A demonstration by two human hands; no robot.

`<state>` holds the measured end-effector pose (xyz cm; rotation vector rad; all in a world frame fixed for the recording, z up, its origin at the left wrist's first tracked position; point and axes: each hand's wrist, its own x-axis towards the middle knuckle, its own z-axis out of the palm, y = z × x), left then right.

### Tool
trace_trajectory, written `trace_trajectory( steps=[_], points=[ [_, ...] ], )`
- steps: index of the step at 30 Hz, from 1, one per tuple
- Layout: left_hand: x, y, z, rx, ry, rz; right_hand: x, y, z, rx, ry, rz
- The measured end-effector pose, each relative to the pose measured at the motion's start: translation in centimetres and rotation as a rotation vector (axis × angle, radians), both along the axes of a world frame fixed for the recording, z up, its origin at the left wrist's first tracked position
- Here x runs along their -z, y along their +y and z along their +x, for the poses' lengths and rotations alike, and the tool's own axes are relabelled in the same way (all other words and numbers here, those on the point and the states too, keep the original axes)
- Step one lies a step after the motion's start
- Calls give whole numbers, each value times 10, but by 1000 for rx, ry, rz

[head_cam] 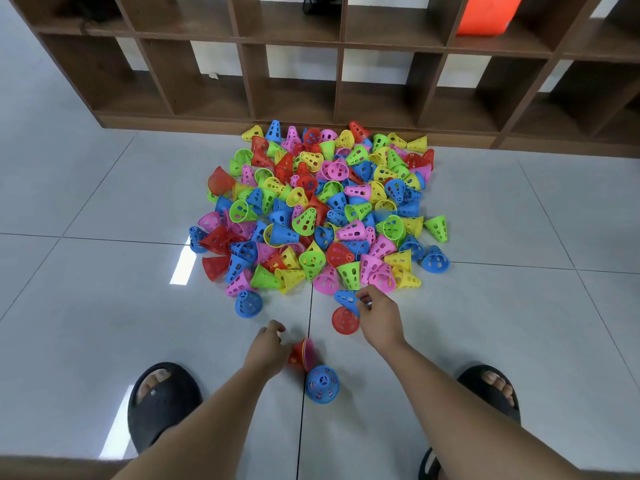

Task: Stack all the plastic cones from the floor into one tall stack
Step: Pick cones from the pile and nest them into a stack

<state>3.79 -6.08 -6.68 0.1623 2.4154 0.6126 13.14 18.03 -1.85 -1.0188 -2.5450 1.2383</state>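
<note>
A big pile of perforated plastic cones [322,209] in red, blue, green, yellow and pink covers the floor in front of a shelf. My left hand [266,351] holds a short stack of nested cones [303,355], red outside with pink rims, lying sideways near the floor. My right hand [377,315] pinches a blue cone [346,298] at the pile's near edge. A red cone [344,320] lies just left of that hand. Another blue cone [322,384] stands upright below the stack, and one more blue cone [248,303] sits alone on the left.
A brown wooden cubby shelf [339,64] runs along the back, with an orange object [485,13] in one compartment. My two feet in black sandals, the left sandal [162,403] and the right sandal [491,393], stand on the glossy grey tile floor [104,306].
</note>
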Motion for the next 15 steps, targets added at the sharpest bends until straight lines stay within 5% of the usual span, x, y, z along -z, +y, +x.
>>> trace_trajectory(
  steps=[4, 8, 15],
  points=[
    [2, 3, 13, -201, -61, -11, -5, 1, 11, 48, 16, -40],
    [-2, 9, 28, -519, -348, 96, -10, 1, 18, 97, 7, -169],
    [-8, 35, 39, -691, -554, 401, -28, -2, 33, 210, -21, -698]
  ],
)
